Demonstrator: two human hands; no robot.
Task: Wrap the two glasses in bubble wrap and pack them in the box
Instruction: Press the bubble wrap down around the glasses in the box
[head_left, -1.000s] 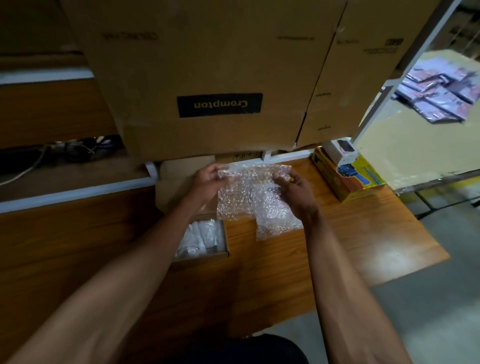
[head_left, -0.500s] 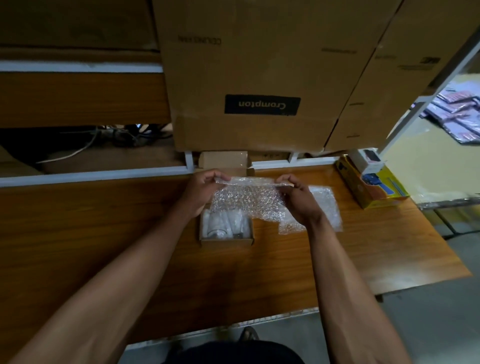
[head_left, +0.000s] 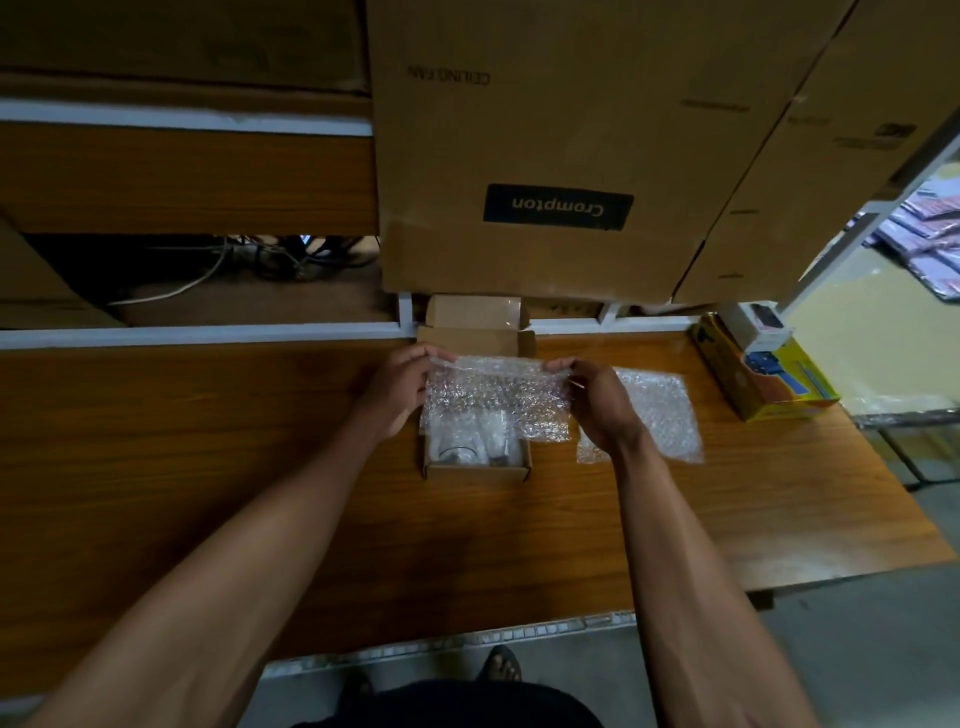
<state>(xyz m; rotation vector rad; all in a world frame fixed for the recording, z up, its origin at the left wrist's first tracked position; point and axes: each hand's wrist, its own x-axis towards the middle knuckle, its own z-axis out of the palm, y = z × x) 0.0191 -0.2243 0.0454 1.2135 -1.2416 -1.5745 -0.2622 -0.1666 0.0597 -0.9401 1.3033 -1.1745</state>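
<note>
Currently left hand and right hand pinch bubble wrap taut above box; weak pinch risks dropping it onto 2 glasses.

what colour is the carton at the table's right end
Yellow carton with blue print, in the head view.

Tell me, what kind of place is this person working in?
Probably a warehouse or shop stockroom: big cardboard cartons stacked behind a wooden table, boxed goods at its edge, and bubble wrap held over a small open box.
</note>
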